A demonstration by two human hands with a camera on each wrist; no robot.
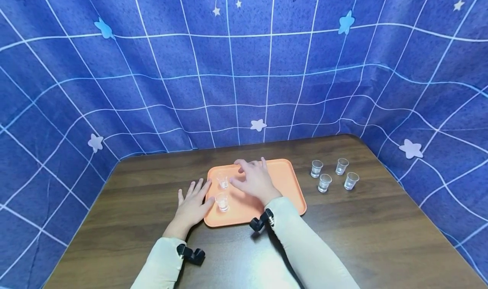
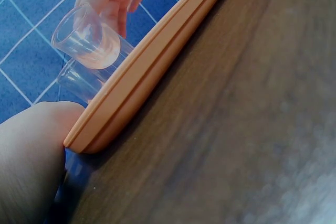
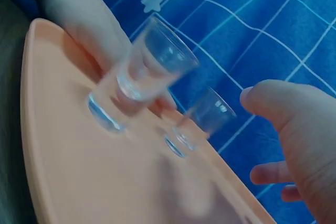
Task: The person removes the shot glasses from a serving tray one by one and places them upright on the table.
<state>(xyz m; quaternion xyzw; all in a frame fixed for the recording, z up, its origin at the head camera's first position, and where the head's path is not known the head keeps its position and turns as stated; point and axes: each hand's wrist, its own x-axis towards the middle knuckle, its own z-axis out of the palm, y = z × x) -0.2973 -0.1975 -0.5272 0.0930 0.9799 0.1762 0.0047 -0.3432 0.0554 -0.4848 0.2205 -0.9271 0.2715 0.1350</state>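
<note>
Two clear shot glasses stand upright on the left part of an orange tray [image 1: 244, 212]: a nearer glass [image 1: 222, 202] and a farther glass [image 1: 223, 181]. My left hand [image 1: 192, 205] rests along the tray's left edge, fingers spread and thumb at the rim. Over the tray hovers my right hand [image 1: 254, 181], its thumb and fingers parted and nothing between them, just right of the farther glass. The right wrist view shows a gap between the right thumb [image 3: 268, 100] and that glass [image 3: 202, 116].
Several more shot glasses stand on the wooden table [image 1: 362, 221] right of the tray, among them a front glass [image 1: 324, 183] and a rightmost glass [image 1: 351, 181]. A blue curtain [image 1: 244, 90] with white grid lines hangs behind the table and at its sides.
</note>
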